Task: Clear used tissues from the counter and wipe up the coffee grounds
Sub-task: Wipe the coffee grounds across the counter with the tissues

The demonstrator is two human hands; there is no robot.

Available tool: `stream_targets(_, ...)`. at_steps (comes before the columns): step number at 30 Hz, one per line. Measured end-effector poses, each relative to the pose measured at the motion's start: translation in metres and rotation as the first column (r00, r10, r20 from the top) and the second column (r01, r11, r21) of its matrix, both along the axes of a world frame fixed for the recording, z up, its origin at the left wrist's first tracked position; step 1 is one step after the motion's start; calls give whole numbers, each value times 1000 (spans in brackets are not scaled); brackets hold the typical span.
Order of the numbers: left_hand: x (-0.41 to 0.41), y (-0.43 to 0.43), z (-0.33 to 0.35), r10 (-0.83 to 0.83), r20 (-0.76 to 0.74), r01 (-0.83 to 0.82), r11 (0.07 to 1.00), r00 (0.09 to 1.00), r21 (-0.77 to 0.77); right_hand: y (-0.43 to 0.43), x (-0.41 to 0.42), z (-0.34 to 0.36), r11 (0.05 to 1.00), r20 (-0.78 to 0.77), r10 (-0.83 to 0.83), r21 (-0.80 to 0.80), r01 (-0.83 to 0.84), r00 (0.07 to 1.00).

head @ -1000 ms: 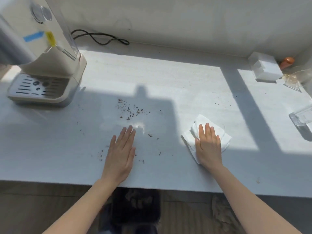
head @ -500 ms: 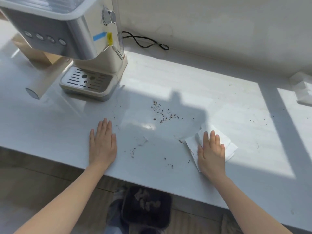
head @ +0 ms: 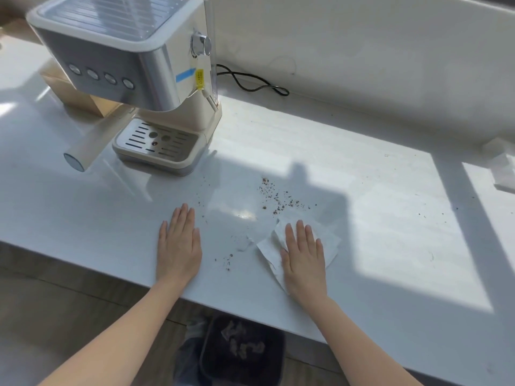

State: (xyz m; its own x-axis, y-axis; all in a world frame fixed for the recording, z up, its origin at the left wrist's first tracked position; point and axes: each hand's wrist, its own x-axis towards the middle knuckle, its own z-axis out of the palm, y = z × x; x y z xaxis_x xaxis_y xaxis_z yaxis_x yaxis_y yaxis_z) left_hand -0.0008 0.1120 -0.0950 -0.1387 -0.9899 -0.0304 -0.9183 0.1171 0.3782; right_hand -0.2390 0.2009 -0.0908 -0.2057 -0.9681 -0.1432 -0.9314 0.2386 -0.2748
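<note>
Dark coffee grounds [head: 274, 195] are scattered over the white counter [head: 376, 207], with a smaller trail of grounds [head: 227, 260] nearer the front edge. My right hand [head: 303, 254] lies flat, palm down, pressing a white tissue [head: 330, 243] onto the counter just below the main scatter. The tissue's corners stick out on both sides of the hand. My left hand [head: 178, 243] rests flat and empty on the counter, left of the small trail.
A coffee machine [head: 133, 65] stands at the back left, its handle [head: 83, 151] jutting forward and a cardboard box [head: 83, 98] behind. A black cable [head: 250, 82] runs along the wall. A white box [head: 504, 168] sits far right. A dark bin [head: 242, 349] holding crumpled tissues stands under the counter edge.
My right hand has slid the tissue left, close to the main patch of grounds. My left hand has moved left, away from the grounds. The view has swung left.
</note>
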Motion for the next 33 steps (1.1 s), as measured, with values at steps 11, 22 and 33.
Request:
stream_targets(11, 4, -1, -5, -7, -74, 6, 1000, 997, -8, 2, -77, 51, 676, 580, -379, -358, 644, 721)
stream_targets(22, 1, -1, -3, -2, -88, 1, 1000, 996, -10, 14, -102, 18, 830, 385, -386, -252, 498, 838)
stream_targets(33, 3, -1, -7, -2, -92, 1, 1000, 996, -9, 0, -2, 8, 976, 409, 71, -218, 21, 910)
